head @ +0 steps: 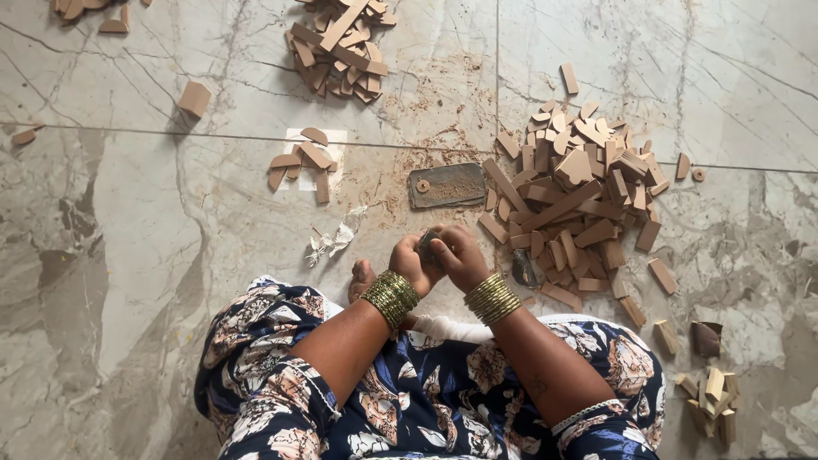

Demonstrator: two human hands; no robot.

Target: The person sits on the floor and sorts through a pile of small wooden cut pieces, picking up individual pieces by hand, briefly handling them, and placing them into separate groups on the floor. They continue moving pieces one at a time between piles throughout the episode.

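Observation:
My left hand (410, 262) and my right hand (461, 256) meet in front of my lap, both closed around a small dark piece (428, 248) that is mostly hidden by the fingers. Stacks of green-gold bangles ring both wrists. Just beyond the hands a flat dark rectangular plate (446, 185) lies on the marble floor amid sawdust. To the right of my hands spreads a large heap of small wooden blocks and sticks (579, 192).
A second pile of wooden sticks (338, 49) lies at the top. A few rounded wooden pieces (302, 162) rest on white paper at left centre. Crumpled foil (334, 241), a lone block (193, 99) and a small block stack (712, 405) dot the floor.

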